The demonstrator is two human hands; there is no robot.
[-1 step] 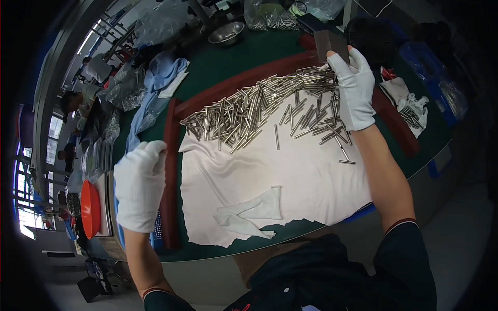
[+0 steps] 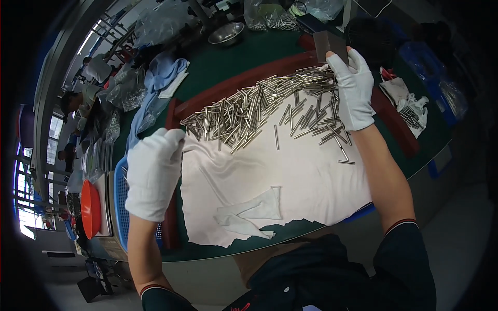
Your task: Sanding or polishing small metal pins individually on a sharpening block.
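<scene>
Both my hands wear white gloves. My left hand (image 2: 154,176) is closed above the left bar of a red-brown frame (image 2: 228,83); what its fingers hold, if anything, is hidden. At the upper right, my right hand (image 2: 356,96) grips a dark brown block (image 2: 328,44) by its near edge, thumb and fingertips bare. Many short metal pins (image 2: 249,109) lie heaped along the far side of a pale pink cloth (image 2: 311,181). One loose pin (image 2: 277,137) rests apart from the heap, near the middle. A crumpled white cloth piece (image 2: 264,205) lies on the near part.
Beside my left forearm is a blue basket (image 2: 121,202), with a red-orange bowl (image 2: 90,210) farther left. A metal bowl (image 2: 226,33) stands at the back. A cloth with metal pins (image 2: 411,116) lies right of the frame. Other people sit far left.
My left hand has moved right and slightly away from me, toward the pin heap, uncovering more of the blue basket. My right hand stays on the brown block.
</scene>
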